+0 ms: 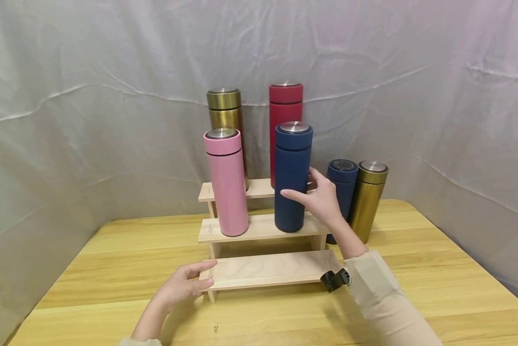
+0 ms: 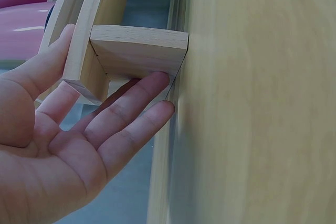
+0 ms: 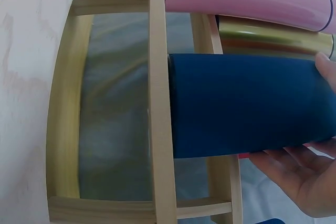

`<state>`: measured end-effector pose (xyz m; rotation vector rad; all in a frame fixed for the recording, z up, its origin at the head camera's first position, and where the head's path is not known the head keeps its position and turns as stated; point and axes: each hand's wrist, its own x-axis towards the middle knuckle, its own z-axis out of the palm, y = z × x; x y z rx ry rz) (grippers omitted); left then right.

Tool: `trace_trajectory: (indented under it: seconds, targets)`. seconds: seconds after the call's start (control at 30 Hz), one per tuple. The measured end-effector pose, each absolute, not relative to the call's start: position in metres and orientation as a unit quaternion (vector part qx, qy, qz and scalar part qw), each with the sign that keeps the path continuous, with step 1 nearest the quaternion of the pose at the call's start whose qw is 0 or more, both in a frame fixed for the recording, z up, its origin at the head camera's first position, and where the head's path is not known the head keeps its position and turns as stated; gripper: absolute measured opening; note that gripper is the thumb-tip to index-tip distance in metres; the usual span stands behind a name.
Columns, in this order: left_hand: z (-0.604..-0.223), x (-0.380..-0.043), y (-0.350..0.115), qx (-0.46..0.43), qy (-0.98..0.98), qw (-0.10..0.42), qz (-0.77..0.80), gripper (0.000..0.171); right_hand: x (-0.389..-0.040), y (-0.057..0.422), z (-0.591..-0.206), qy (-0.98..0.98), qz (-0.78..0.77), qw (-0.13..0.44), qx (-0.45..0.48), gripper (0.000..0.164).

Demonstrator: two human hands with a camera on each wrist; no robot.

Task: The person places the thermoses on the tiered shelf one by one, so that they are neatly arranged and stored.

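My right hand (image 1: 323,197) holds a dark blue thermos flask (image 1: 292,178) with a steel-topped lid, thumb on one side and fingers round the other. The flask is upright on the middle step of a three-step wooden stand (image 1: 267,269), its base right at the board in the right wrist view. With my left hand (image 1: 183,283) I pinch the left end of the lowest step; in the left wrist view the other fingers spread beside its leg (image 2: 136,51). A pink flask (image 1: 227,187) shares the middle step, at its left.
On the top step stand a gold flask (image 1: 225,103) at left and a red flask (image 1: 286,108) at right. Another blue flask (image 1: 342,187) and another gold flask (image 1: 368,202) stand on the wooden table (image 1: 124,259) right of the stand. A grey curtain (image 1: 155,57) hangs behind.
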<state>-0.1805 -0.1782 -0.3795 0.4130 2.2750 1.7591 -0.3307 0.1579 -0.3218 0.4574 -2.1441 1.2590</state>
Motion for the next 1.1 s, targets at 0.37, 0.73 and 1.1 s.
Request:
trace_trajectory:
  seconds: [0.37,0.73,1.1]
  targets:
    - [-0.38,-0.181,-0.178,0.142,0.776,0.118,0.603,0.054,-0.257,0.137,-0.265,-0.815,0.51,0.23,0.15,0.068]
    - [-0.383,-0.183,-0.179,0.137,0.778,0.117,0.602,0.055,-0.256,0.14,-0.268,-0.827,0.502,0.199,0.156,0.072]
    - [-0.384,-0.184,-0.179,0.137,0.777,0.117,0.603,0.055,-0.254,0.147,-0.272,-0.821,0.508,0.207,0.156,0.069]
